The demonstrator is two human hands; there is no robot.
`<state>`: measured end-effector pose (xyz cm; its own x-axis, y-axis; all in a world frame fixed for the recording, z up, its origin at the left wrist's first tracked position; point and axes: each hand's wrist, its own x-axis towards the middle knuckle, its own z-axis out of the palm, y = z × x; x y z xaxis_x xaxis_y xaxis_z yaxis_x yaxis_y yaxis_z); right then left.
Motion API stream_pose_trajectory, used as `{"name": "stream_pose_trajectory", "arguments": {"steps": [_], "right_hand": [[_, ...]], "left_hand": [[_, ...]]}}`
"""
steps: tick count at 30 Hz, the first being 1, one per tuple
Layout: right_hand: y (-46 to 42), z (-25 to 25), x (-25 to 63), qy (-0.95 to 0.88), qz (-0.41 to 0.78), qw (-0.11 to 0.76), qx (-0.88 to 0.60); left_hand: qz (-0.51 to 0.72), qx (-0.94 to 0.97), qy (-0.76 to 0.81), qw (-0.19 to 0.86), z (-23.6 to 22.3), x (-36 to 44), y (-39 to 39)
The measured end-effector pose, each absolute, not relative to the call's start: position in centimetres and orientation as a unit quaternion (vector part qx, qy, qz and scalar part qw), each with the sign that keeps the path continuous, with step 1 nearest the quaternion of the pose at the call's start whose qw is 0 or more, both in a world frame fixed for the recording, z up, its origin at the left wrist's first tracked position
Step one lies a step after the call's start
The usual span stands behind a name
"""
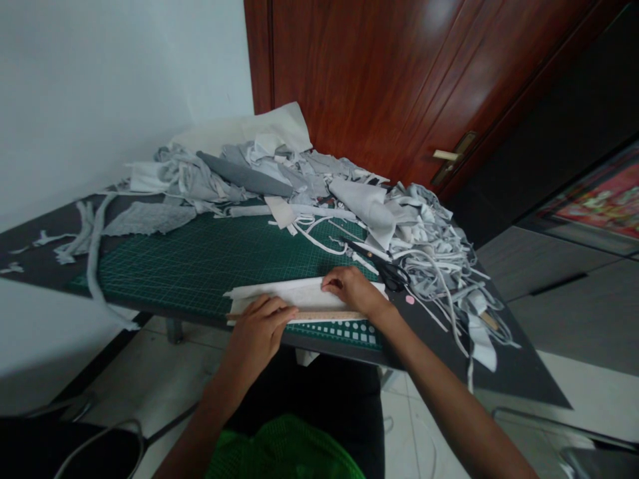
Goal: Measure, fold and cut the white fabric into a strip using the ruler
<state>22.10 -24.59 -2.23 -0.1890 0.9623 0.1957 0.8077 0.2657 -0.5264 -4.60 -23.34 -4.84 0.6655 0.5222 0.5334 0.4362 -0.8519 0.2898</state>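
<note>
A strip of white fabric (299,293) lies flat along the front edge of the green cutting mat (210,259). Across its near side runs a wooden ruler (324,315). My left hand (262,319) is closed over the ruler's left part, thumb along it and fingertips on the fabric. Above the fabric's right half, my right hand (352,287) is closed in a pinch near the upper edge; whatever sits between its fingertips is too small to make out. Black-handled scissors (392,271) lie just beyond it.
Grey and white fabric scraps (239,173) are heaped along the back of the dark table (519,372). A tangle of fabric strips (434,259) covers the right side. One long strip (94,256) hangs over the front edge at left. A small pink piece (410,300) lies by the scissors.
</note>
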Motion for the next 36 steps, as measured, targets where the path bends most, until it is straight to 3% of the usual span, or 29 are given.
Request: {"name": "stream_pose_trajectory", "arguments": {"steps": [13,21,36], "right_hand": [[-24.6,-2.8,22.3,-0.692,0.066,0.242,-0.677],[-24.5,-2.4,21.5,-0.804,0.199,0.234,-0.509],[-23.7,-2.8,21.0,-0.767,0.237,0.273,-0.53]], "left_hand": [[0.298,0.925,0.215,0.097,-5.1,-3.6,-18.8],[0.321,0.918,0.22,0.08,-5.6,-3.8,-19.5],[0.31,0.918,0.233,0.078,-5.3,-4.6,-20.6]]}}
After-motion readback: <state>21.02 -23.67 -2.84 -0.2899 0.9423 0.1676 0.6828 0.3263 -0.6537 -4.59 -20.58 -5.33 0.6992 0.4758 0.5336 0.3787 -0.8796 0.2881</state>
